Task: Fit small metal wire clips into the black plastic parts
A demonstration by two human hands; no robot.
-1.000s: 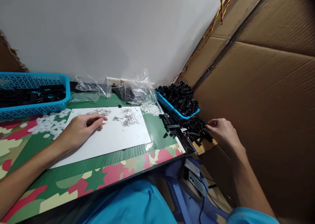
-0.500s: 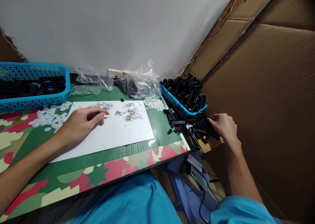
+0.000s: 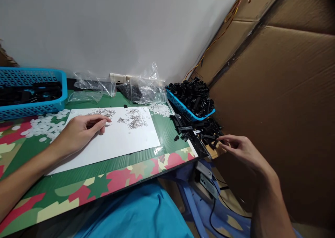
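My left hand (image 3: 82,130) rests over a white sheet (image 3: 125,138), thumb and index finger pinched together. A tiny thin bit shows at the fingertips, too small to name. Piles of small, thin metal pieces (image 3: 136,120) lie on the sheet just beyond that hand. At the table's right end, my right hand (image 3: 242,149) reaches in from the side, its thumb and index finger stretched out and slightly apart. Their tips are at the near edge of a heap of loose black plastic parts (image 3: 209,129); nothing is visibly held between them.
A blue basket (image 3: 184,109) heaped with black parts stands behind the loose heap. Another blue basket (image 3: 64,88) is at the left. White discs (image 3: 43,128) and clear plastic bags (image 3: 150,89) lie on the green table. A cardboard wall (image 3: 295,91) rises at the right.
My right hand has drawn back toward me from the black heap, and its fingers have straightened and parted. My left hand keeps its pinch over the sheet. The whole view has shifted slightly.
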